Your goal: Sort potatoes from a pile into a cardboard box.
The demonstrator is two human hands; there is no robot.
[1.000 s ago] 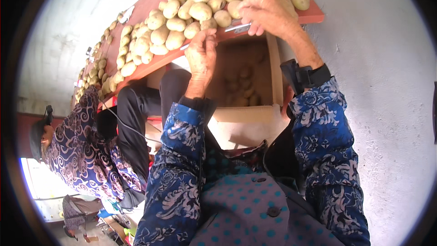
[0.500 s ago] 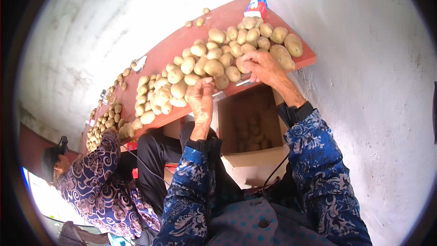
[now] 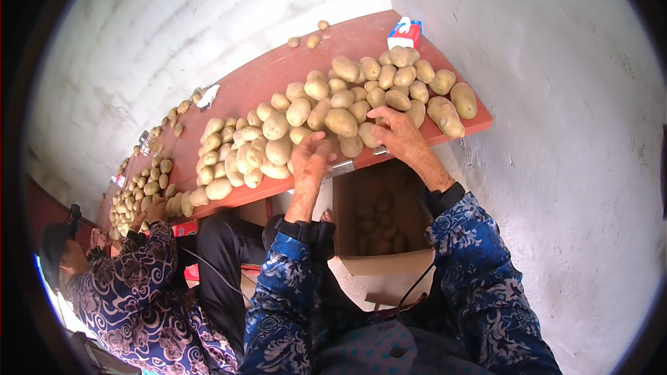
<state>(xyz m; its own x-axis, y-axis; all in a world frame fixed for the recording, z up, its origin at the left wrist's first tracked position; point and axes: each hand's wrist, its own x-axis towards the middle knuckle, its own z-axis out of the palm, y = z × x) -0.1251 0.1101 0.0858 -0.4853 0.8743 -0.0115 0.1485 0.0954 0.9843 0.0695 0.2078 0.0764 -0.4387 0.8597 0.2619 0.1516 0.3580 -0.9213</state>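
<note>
Left hand (image 3: 310, 162) and right hand (image 3: 403, 139) have shifted lower in view, half-curled, grip unclear; potatoes (image 3: 341, 122) still crowd the table (image 3: 243, 94), fewer fill the cardboard carton (image 3: 389, 264) beneath it.

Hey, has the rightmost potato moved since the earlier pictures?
No; judged against the table, the rightmost potato keeps its place near the right end, shifted neither way.
</note>
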